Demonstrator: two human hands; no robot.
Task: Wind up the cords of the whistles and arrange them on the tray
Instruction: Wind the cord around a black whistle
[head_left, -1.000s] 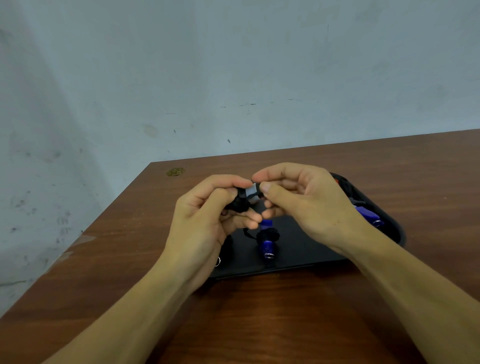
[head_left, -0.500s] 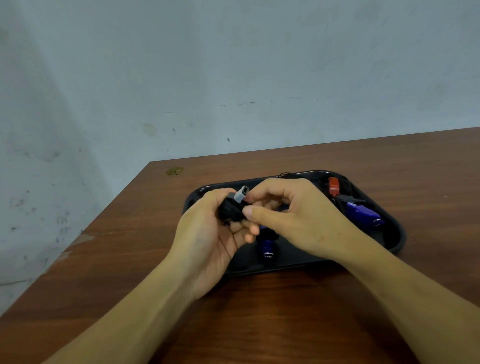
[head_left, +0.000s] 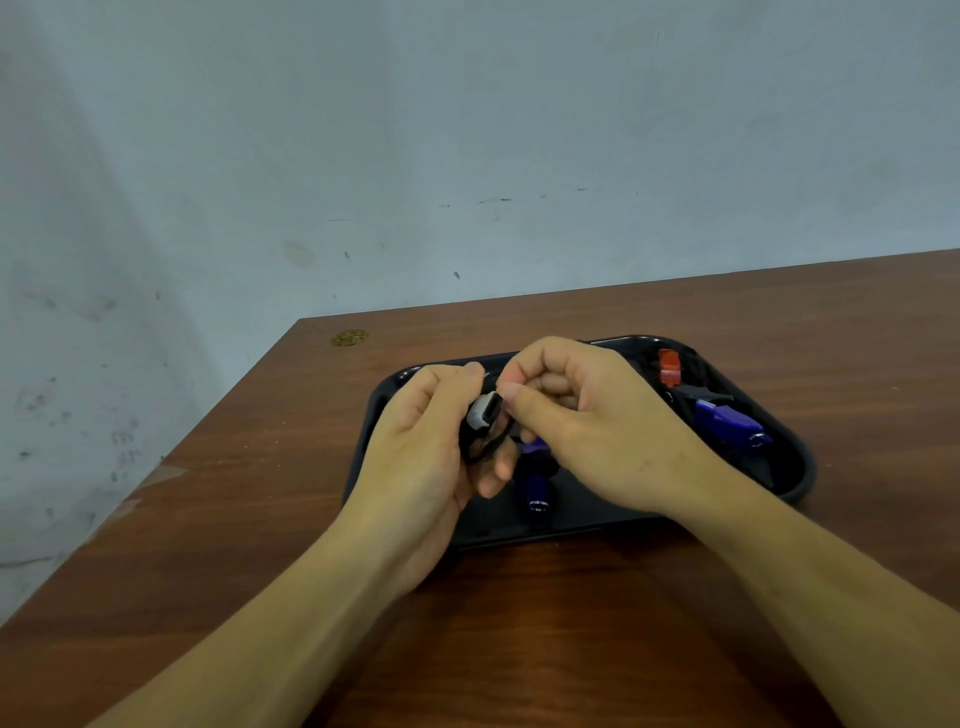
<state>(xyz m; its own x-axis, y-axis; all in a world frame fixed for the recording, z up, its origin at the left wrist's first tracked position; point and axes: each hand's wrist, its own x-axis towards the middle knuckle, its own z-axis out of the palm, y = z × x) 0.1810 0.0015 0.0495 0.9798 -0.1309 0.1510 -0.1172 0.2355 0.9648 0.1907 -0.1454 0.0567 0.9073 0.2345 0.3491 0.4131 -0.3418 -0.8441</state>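
Observation:
A black tray (head_left: 795, 467) lies on the brown wooden table (head_left: 571, 649). Above its left half, my left hand (head_left: 426, 457) grips a grey whistle (head_left: 483, 413) with black cord wound around its body. My right hand (head_left: 587, 421) is curled close against it, thumb and forefinger pinching the black cord (head_left: 506, 431) beside the whistle's mouthpiece. On the tray lie a blue whistle (head_left: 535, 488) just below my hands, another blue whistle (head_left: 727, 421) at the right and a red whistle (head_left: 669, 366) at the far right corner. Dark cord lies by the right-hand whistles.
The table's left edge (head_left: 208, 441) runs diagonally, with a pale blue wall behind it. A small brass-coloured mark (head_left: 349, 338) sits near the table's far left corner. Bare wood surrounds the tray.
Both hands have dropped lower over the tray. The grey whistle has turned in my left hand, and my right hand has carried the cord around it.

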